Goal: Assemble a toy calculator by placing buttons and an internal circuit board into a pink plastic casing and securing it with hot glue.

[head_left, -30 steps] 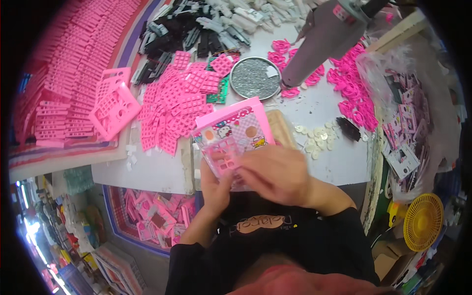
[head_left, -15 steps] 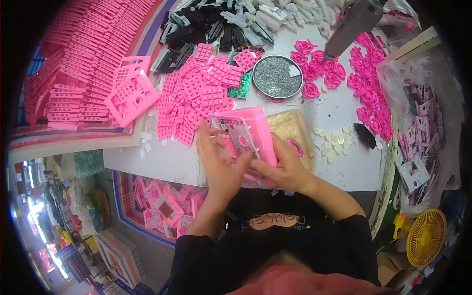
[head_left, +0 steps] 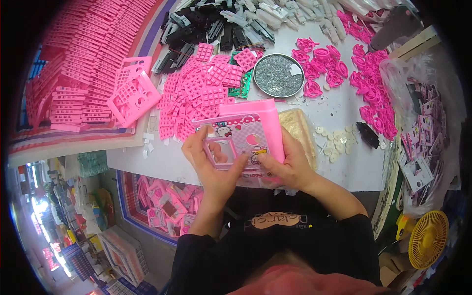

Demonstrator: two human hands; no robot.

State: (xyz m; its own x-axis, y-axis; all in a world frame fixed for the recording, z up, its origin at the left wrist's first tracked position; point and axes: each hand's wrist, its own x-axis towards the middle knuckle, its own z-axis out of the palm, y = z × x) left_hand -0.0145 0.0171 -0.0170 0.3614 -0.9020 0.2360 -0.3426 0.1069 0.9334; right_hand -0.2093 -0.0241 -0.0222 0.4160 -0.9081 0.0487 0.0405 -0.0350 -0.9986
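Observation:
Between my hands is a pink plastic front panel (head_left: 241, 135) with a printed cartoon design and a rectangular window, its printed face toward me. My left hand (head_left: 209, 164) grips its left side; some of the fingers show through the window. My right hand (head_left: 295, 164) rests its thumb on the panel's lower right part. The fingers of that hand wrap round a glossy pink plastic shell (head_left: 273, 130) lying against the back and right side of the panel. Whether panel and shell are joined I cannot tell. Under them, a yellowish pad (head_left: 299, 130) lies on the white table.
Pink keypads (head_left: 189, 98) lie heaped beyond my left hand, near a round tin of small screws (head_left: 278, 76). Pink ring-shaped parts (head_left: 373, 98) and white discs (head_left: 338, 143) are at the right. A dark hanging tool (head_left: 396, 29) is at the far right. Pink frames (head_left: 132, 96) lie left.
The panel has turned from a steep tilt to face me more squarely, and shifted left; its window now shows. Both hands keep their hold. The hanging tool has swung away to the right.

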